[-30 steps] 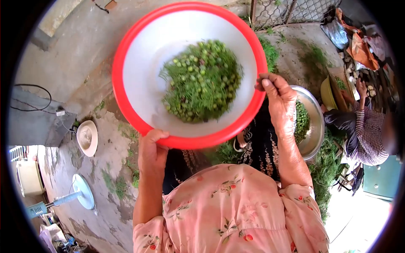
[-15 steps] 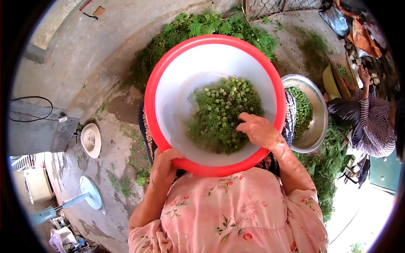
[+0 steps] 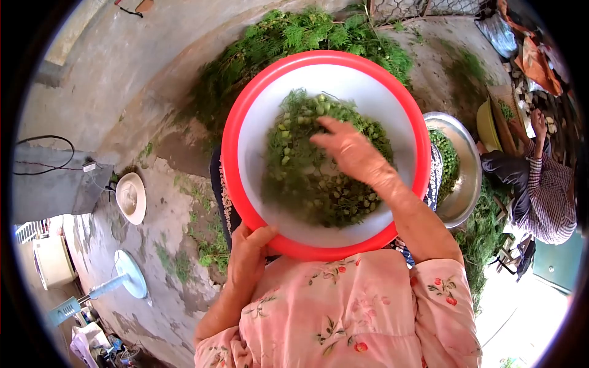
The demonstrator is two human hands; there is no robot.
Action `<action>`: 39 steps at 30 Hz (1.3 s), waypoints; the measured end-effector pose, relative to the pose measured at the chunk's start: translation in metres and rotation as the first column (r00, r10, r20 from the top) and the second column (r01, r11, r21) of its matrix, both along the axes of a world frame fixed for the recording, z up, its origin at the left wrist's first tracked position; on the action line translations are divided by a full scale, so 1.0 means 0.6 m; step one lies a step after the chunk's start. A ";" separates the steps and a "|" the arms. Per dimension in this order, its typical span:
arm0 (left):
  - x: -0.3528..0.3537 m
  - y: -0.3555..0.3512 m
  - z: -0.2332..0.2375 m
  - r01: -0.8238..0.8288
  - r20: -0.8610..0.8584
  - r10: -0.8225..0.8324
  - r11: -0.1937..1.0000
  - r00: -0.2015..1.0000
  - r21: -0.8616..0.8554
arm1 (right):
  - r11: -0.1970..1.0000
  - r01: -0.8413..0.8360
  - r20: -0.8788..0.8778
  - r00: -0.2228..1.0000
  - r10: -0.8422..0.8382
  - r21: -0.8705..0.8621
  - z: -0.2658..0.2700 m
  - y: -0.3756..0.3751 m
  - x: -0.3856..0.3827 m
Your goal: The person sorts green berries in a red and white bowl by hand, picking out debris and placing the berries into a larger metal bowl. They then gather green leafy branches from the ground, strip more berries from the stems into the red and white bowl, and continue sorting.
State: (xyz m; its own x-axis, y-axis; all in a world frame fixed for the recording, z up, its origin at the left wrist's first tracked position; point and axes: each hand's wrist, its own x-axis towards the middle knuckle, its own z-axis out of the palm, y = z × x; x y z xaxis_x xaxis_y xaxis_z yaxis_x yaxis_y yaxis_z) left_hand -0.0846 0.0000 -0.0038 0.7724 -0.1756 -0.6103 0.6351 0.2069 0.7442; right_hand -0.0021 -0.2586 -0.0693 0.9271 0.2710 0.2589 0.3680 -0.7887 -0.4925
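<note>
A white basin with a wide red rim point(image 3: 231, 175) rests on my lap, tilted toward me. My left hand point(image 3: 250, 248) is closed on its near-left rim, thumb over the top. Inside lie feathery green sprigs mixed with small round green cones point(image 3: 362, 193), partly smeared by motion. Over the middle of this heap is my right hand point(image 3: 353, 152), its fingers spread and slightly blurred, with nothing seen in them. To the right of the basin stands a metal bowl point(image 3: 469, 178) holding many loose green cones point(image 3: 446, 162).
Cut leafy branches point(image 3: 245, 73) lie behind the basin and more lie on the right. Another person point(image 3: 549, 196) sits at far right beside a yellow-green basin point(image 3: 486, 126). At left are a pale hat point(image 3: 131, 198) and a light-blue fan point(image 3: 130, 274).
My right hand has moved up and left across the heap, its fingers spreading. The sprigs and cones have spread apart, and the basin sits farther right in view. My left hand stays on the rim.
</note>
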 end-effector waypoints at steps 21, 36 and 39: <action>0.141 -0.117 0.063 0.322 0.439 -0.645 0.726 0.626 0.607 | 0.907 -0.345 -0.127 0.938 0.323 -0.241 -0.025 0.031 -0.148; 0.204 -0.128 -0.011 0.067 0.498 -0.262 0.925 0.827 0.375 | 0.603 0.415 -0.468 0.880 -0.078 0.681 0.049 -0.076 -0.027; 0.211 -0.113 -0.010 -0.027 0.496 -0.075 0.980 0.865 0.195 | 0.763 0.177 -0.306 0.952 0.028 0.622 0.054 -0.020 -0.020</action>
State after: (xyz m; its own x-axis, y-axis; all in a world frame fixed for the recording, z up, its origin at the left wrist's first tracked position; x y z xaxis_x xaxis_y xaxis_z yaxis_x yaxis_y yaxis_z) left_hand 0.0422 -0.0676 -0.0097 0.9787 -0.1193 -0.1671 0.1706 0.0193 0.9852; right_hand -0.0139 -0.2705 -0.0367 0.9953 0.0654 0.0717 0.0869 -0.2728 -0.9581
